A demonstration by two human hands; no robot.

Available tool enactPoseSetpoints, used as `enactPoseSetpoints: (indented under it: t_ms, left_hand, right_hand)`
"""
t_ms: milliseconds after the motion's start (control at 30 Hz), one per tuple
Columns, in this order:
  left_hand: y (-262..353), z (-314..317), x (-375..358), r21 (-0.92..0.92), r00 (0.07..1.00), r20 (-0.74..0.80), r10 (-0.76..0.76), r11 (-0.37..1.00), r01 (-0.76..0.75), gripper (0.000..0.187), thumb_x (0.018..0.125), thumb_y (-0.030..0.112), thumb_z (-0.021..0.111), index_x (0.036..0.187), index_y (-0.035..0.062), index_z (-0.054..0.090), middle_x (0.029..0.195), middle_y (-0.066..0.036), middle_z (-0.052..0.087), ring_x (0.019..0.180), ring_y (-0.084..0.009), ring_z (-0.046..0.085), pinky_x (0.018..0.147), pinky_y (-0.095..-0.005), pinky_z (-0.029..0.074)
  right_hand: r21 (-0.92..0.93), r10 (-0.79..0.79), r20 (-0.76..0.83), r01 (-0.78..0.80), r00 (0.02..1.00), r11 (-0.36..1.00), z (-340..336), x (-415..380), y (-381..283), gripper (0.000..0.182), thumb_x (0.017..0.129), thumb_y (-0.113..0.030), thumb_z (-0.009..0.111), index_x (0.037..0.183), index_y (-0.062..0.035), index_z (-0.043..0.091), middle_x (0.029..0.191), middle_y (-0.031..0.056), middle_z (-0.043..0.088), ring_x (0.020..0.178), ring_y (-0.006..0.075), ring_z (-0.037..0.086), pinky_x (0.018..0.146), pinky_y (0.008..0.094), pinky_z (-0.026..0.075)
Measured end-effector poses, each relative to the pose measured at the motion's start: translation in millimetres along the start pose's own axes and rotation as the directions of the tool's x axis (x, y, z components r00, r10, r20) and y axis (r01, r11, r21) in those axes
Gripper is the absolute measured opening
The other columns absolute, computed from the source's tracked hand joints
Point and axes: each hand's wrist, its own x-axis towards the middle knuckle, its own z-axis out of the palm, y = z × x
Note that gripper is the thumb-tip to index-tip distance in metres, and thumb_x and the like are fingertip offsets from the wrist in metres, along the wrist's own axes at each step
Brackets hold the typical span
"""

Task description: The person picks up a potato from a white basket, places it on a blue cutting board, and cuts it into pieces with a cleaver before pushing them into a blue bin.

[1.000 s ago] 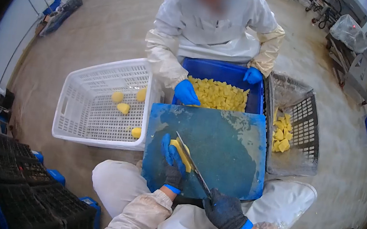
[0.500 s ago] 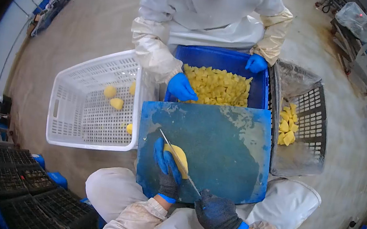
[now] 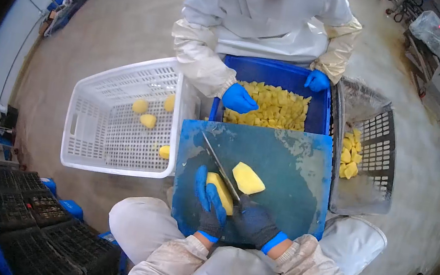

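Observation:
My left hand [image 3: 212,207], in a blue and grey glove, holds a peeled potato piece [image 3: 219,192] against the cutting board [image 3: 288,213]. In my gloved right hand [image 3: 256,220] is a knife [image 3: 218,160], its blade slanting up and left along the right side of that piece. A cut potato slice [image 3: 248,179] lies flat just right of the blade. The fingers of my right hand wrap round the handle, which is mostly hidden.
A white basket [image 3: 115,170] with several peeled potatoes stands left. Behind the board is a blue crate [image 3: 273,68] of diced potato, with a co-worker's gloved hand [image 3: 240,99] over it. A dark crate [image 3: 379,130] at right holds potato chunks.
The knife has cut through the potato, and a slice now lies apart on its right. My left hand still holds the other piece. The whole view has shifted slightly.

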Motion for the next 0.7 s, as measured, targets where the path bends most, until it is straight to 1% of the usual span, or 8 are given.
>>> enactPoseSetpoints:
  t_ms: [133,200,267,333,400,433,600,700]
  left_hand:
    - [22,-4,2,0.003,0.999,-0.026,0.019,1.000,-0.019,0.049,0.098,0.029,0.032,0.136,-0.0018,0.029,0.136,-0.017,0.036,0.123,-0.0259,0.036,0.105,-0.0349,0.027]
    - [25,-8,0,0.011,1.000,-0.031,-0.001,1.000,0.001,0.048,0.098,0.028,0.031,0.136,-0.0018,0.030,0.136,-0.017,0.037,0.123,-0.0252,0.036,0.105,-0.0342,0.027]
    - [7,-4,3,-0.268,0.995,-0.004,-0.103,0.958,0.098,0.052,0.098,0.031,0.030,0.136,-0.0046,0.027,0.140,-0.019,0.031,0.128,-0.0297,0.032,0.106,-0.0360,0.024]
    - [3,-5,-2,-0.278,0.999,-0.014,-0.038,0.960,0.033,0.052,0.098,0.032,0.030,0.136,-0.0041,0.027,0.140,-0.018,0.031,0.128,-0.0286,0.032,0.106,-0.0358,0.025]
    - [-8,-3,-3,-0.154,0.997,-0.052,0.060,0.986,-0.067,0.047,0.098,0.028,0.032,0.137,-0.0005,0.029,0.136,-0.014,0.037,0.122,-0.0233,0.039,0.104,-0.0326,0.028]
    - [-12,-2,-3,-0.159,0.997,-0.058,0.058,0.985,-0.066,0.047,0.098,0.028,0.032,0.137,-0.0005,0.029,0.136,-0.014,0.037,0.122,-0.0233,0.039,0.104,-0.0326,0.028]
    - [-23,10,-1,-0.459,0.993,-0.057,-0.099,0.886,0.062,0.051,0.097,0.035,0.038,0.137,0.0050,0.030,0.136,-0.011,0.037,0.123,-0.0204,0.039,0.103,-0.0334,0.031]
    - [-16,8,-1,-0.567,0.991,-0.027,-0.132,0.818,0.094,0.052,0.097,0.037,0.039,0.137,0.0060,0.030,0.136,-0.010,0.037,0.121,-0.0199,0.039,0.102,-0.0336,0.032]
  right_hand:
    - [-0.016,-0.091,-0.139,0.089,0.986,0.996,0,-22,-10,0.024,0.084,-0.025,0.052,0.092,-0.0015,0.053,0.071,0.0230,0.059,0.066,0.0399,0.059,0.059,0.0474,0.046]
    - [-0.029,0.026,-0.158,-0.031,0.987,0.999,-16,-49,-20,0.023,0.083,-0.024,0.055,0.090,-0.0017,0.053,0.069,0.0214,0.059,0.063,0.0393,0.059,0.056,0.0470,0.046]
    - [-0.073,0.027,-0.140,-0.038,0.990,0.997,-30,-67,-29,0.028,0.082,-0.026,0.055,0.092,0.0005,0.055,0.070,0.0215,0.060,0.062,0.0383,0.060,0.056,0.0468,0.047]
    - [-0.117,0.032,-0.126,-0.047,0.991,0.992,-35,-80,-36,0.032,0.082,-0.027,0.055,0.093,0.0028,0.056,0.071,0.0216,0.061,0.062,0.0372,0.060,0.056,0.0466,0.047]
    - [-0.106,-0.020,-0.127,0.007,0.992,0.994,-36,-88,-41,0.028,0.081,-0.024,0.056,0.093,0.0013,0.056,0.067,0.0192,0.060,0.059,0.0363,0.059,0.054,0.0460,0.046]
    - [-0.113,-0.024,-0.125,0.009,0.992,0.994,-35,-91,-43,0.028,0.081,-0.024,0.056,0.093,0.0013,0.056,0.067,0.0192,0.060,0.059,0.0363,0.059,0.054,0.0460,0.046]
    - [-0.113,-0.073,-0.121,0.060,0.990,0.992,-28,-100,-44,0.025,0.081,-0.024,0.056,0.091,-0.0010,0.055,0.065,0.0179,0.060,0.057,0.0360,0.058,0.053,0.0464,0.045]
    - [-0.165,-0.044,-0.081,0.031,0.996,0.986,-32,-102,-48,0.025,0.082,-0.023,0.056,0.093,-0.0009,0.055,0.065,0.0178,0.060,0.056,0.0356,0.059,0.053,0.0460,0.045]
